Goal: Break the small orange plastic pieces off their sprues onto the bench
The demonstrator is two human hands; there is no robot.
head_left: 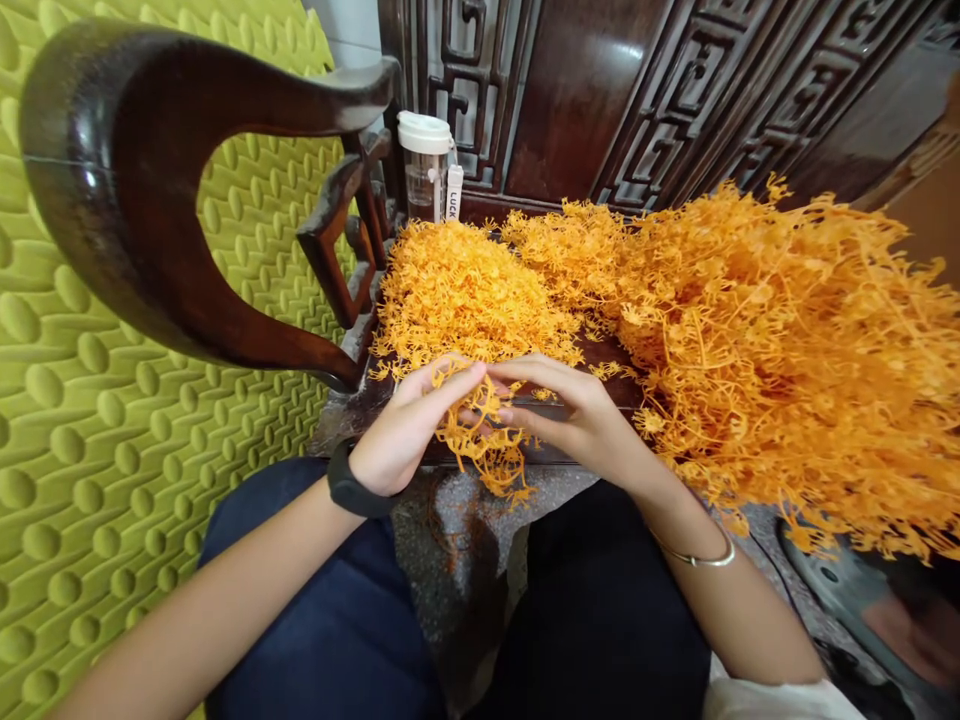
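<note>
My left hand [409, 425] and my right hand [574, 410] meet over my lap, both closed on a small tangle of orange plastic sprigs [484, 445] that hangs down between them. The fingertips pinch its upper part. Just beyond the hands lies a pile of loose orange sprigs [469, 290] on a dark wooden seat [611, 355]. A far bigger heap of long branched orange sprigs [795, 350] spreads to the right. My left wrist carries a black band, my right wrist a thin bangle.
A curved dark wooden armrest [142, 200] arches at the left over a green quilted cushion [75, 480]. A clear bottle with a white lid [426, 165] stands at the back by carved dark wood panelling [675, 90]. My dark-trousered knees fill the bottom.
</note>
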